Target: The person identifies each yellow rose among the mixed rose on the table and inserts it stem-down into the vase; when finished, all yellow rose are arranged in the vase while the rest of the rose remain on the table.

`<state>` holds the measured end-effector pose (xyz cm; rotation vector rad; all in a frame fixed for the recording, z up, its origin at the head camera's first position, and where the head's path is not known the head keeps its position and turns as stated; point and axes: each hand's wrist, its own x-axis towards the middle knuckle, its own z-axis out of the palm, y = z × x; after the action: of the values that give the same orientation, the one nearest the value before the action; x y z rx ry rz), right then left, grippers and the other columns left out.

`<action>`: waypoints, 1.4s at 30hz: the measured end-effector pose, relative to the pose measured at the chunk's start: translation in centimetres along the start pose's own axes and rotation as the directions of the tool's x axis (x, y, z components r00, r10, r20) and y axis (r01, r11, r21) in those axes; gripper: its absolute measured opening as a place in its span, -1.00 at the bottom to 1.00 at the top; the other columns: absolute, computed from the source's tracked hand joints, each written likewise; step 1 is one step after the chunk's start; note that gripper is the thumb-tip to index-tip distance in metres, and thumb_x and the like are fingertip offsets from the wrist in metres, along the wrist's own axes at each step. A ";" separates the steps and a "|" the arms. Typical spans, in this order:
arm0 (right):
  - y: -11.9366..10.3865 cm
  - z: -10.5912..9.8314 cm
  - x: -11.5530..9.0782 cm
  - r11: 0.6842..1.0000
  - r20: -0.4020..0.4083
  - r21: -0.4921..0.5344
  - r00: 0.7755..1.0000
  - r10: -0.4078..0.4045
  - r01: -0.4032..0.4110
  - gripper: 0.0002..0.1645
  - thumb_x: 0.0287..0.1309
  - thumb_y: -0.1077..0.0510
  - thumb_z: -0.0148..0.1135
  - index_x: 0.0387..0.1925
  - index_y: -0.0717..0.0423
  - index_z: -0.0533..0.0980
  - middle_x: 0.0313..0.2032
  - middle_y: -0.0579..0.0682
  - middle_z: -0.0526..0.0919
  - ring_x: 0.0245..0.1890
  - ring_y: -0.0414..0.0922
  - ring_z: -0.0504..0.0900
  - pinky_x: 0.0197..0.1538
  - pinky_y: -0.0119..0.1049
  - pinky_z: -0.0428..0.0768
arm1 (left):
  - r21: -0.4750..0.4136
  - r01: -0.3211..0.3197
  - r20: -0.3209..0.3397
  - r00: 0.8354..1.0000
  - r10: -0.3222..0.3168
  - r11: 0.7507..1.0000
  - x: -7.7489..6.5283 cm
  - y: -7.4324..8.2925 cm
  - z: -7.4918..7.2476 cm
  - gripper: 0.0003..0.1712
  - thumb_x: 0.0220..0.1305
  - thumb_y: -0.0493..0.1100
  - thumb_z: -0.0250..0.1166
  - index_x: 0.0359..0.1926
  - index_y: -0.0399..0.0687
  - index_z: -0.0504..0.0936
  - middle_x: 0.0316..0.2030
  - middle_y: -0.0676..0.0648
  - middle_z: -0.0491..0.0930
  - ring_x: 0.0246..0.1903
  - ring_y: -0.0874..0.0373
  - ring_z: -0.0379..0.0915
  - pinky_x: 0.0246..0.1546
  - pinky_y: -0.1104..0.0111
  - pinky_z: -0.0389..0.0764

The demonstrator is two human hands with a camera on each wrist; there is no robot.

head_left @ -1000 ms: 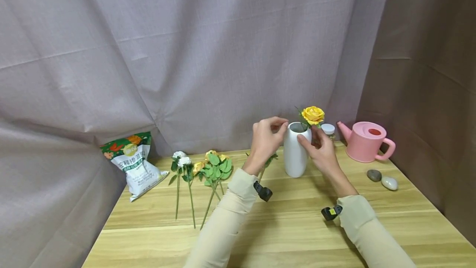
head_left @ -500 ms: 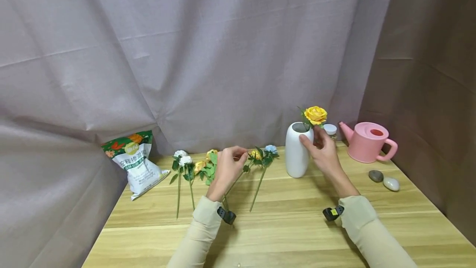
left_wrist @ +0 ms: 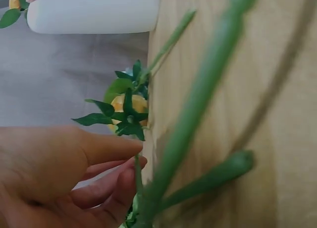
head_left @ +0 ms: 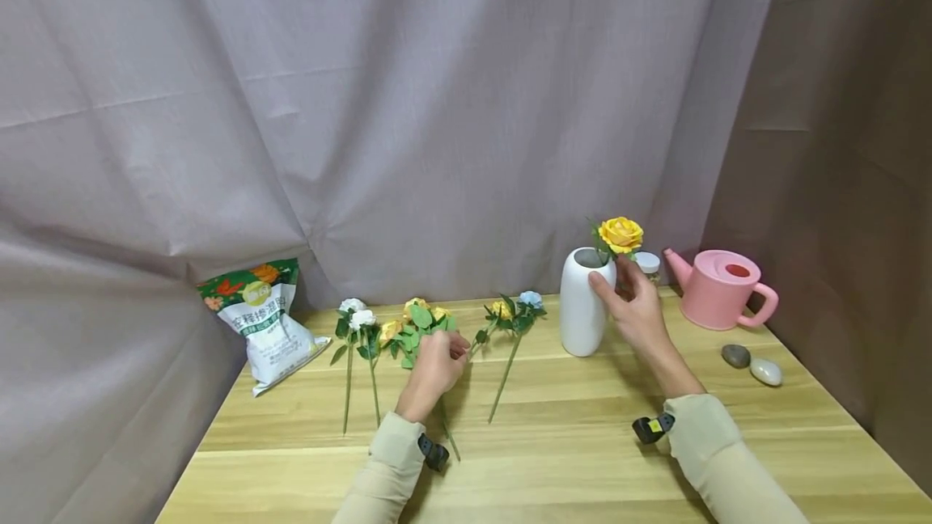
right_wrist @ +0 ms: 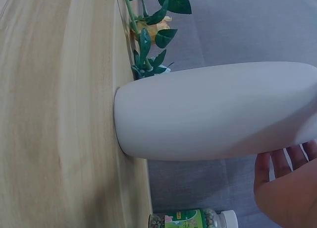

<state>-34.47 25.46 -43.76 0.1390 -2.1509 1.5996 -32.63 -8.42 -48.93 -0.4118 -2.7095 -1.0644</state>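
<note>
A tall white vase point(head_left: 582, 306) stands upright on the wooden table with a yellow rose point(head_left: 620, 234) in its mouth, leaning right. My right hand point(head_left: 635, 310) grips the vase near its top, thumb in front and fingers along the right side, just below the rose. In the right wrist view, fingers touch the vase point(right_wrist: 213, 111). My left hand point(head_left: 435, 366) is low over a bunch of yellow roses point(head_left: 417, 312). The left wrist view shows its thumb and loosely bent fingers beside a thin green stem point(left_wrist: 139, 176), the tips slightly apart. Thicker stems point(left_wrist: 198, 101) cross close to the camera.
White roses point(head_left: 362, 319) lie at left beside a printed bag point(head_left: 273, 330). A yellow rose point(head_left: 501, 310) and a blue one point(head_left: 531, 298) lie left of the vase. Behind my right hand is a white-lidded jar point(head_left: 648, 264); farther right are a pink watering can point(head_left: 719, 288) and two stones point(head_left: 736, 356).
My left hand has moved from the vase's mouth leftward and down to the flowers on the table. My right hand stays on the vase; the view shifts slightly.
</note>
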 end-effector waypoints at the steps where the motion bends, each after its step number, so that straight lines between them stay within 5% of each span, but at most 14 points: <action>1: 0.0 0.1 0.0 1.000 -0.003 0.002 1.000 -0.007 0.007 -0.16 0.31 -0.09 0.30 0.48 0.10 0.22 0.22 0.15 0.52 0.08 -0.32 0.49 0.08 -0.59 0.46 | 0.005 0.006 0.003 1.000 -0.006 1.000 0.0 0.0 0.1 -0.84 0.20 -0.37 0.41 -0.17 -0.25 0.75 -0.30 -0.16 0.77 -0.33 0.10 0.71 -0.33 0.43 0.70; 12: 0.2 0.1 0.2 1.000 -0.001 0.001 1.000 0.014 -0.014 -0.16 0.31 -0.11 0.30 0.48 0.06 0.23 0.21 0.10 0.52 0.06 -0.36 0.49 0.08 -0.57 0.46 | -0.043 0.012 -0.022 1.000 -0.013 0.999 0.1 0.1 0.2 -0.82 0.22 -0.33 0.38 -0.14 -0.20 0.76 -0.39 -0.08 0.78 -0.45 0.22 0.66 -0.49 0.53 0.62; 20: -2.4 0.0 -0.6 1.000 0.028 -0.012 0.999 0.022 -0.022 -0.12 0.33 -0.09 0.28 0.50 0.20 0.17 0.27 0.24 0.48 0.06 -0.36 0.47 0.08 -0.58 0.45 | -0.132 0.034 -0.028 0.999 -0.038 0.991 0.5 0.6 -0.7 -0.82 0.24 -0.24 0.40 -0.12 -0.14 0.77 -0.37 -0.03 0.77 -0.46 0.26 0.65 -0.45 0.51 0.65; 28: -0.3 0.0 0.1 1.000 0.023 -0.012 1.000 0.007 -0.007 -0.13 0.34 -0.13 0.26 0.51 0.10 0.17 0.27 0.16 0.49 0.11 -0.31 0.47 0.08 -0.61 0.43 | -0.254 0.013 -0.080 0.996 -0.035 0.967 0.7 1.8 -2.6 -0.82 0.30 -0.13 0.39 -0.12 -0.08 0.78 -0.33 -0.04 0.78 -0.38 0.20 0.69 -0.35 0.41 0.70; 38: 0.1 0.1 0.1 1.000 0.021 -0.017 1.000 0.008 -0.007 -0.10 0.33 -0.14 0.27 0.53 0.06 0.15 0.33 0.17 0.45 0.17 -0.26 0.45 0.14 -0.55 0.42 | -0.516 -0.010 -0.122 0.991 -0.061 0.857 1.4 3.6 -3.7 -0.70 0.37 -0.13 0.33 0.02 -0.19 0.72 -0.17 -0.16 0.78 -0.25 -0.07 0.74 -0.28 0.30 0.76; 42: 0.1 0.0 0.1 1.000 0.018 -0.012 1.000 0.010 -0.010 -0.10 0.34 -0.13 0.26 0.54 0.08 0.13 0.34 0.19 0.44 0.16 -0.28 0.45 0.14 -0.56 0.42 | -0.584 -0.027 -0.125 0.990 -0.057 0.812 2.1 5.1 -3.6 -0.72 0.40 -0.13 0.30 0.04 -0.14 0.71 -0.10 -0.16 0.77 -0.19 -0.03 0.72 -0.22 0.29 0.76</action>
<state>-34.55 25.48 -43.82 0.1401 -2.1783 1.5965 -32.67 -6.94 -42.55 -0.3856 -2.2125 -1.8591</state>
